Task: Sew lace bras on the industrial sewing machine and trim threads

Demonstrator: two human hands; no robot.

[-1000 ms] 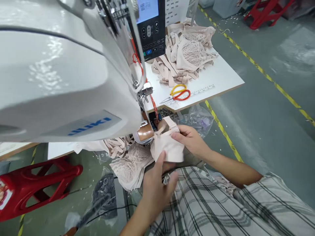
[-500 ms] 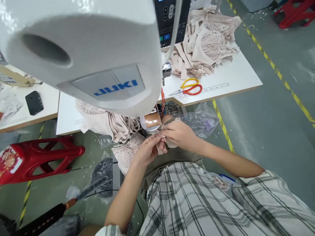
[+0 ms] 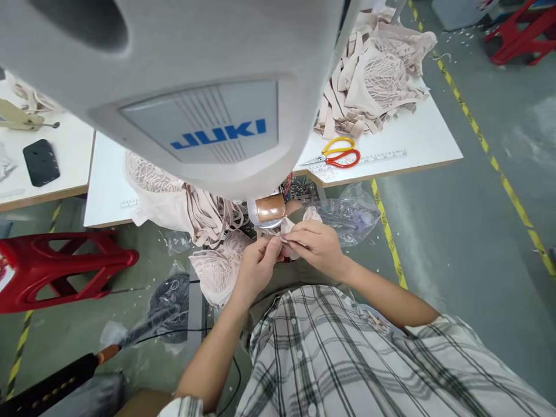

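Observation:
My left hand (image 3: 256, 267) and my right hand (image 3: 316, 246) meet just under the head of a white JUKI sewing machine (image 3: 195, 98). Both pinch a small beige fabric piece (image 3: 286, 234) between fingertips, right below the machine's copper-coloured arm end (image 3: 270, 208). The fingers of each hand are closed on the fabric. A beige lace bra (image 3: 212, 272) hangs down to the left of my left hand. The needle area is hidden by the machine head.
A heap of beige straps and lace garments (image 3: 373, 75) lies on the white table (image 3: 417, 145) at the back right, with red-and-yellow scissors (image 3: 336, 156) near its edge. Red plastic stools (image 3: 61, 266) stand left. A clear plastic bag (image 3: 351, 211) hangs beside my right hand.
The view has swung left and over the machine head. My hands have come together from spreading a wider fabric piece to pinching a small folded part close under the machine.

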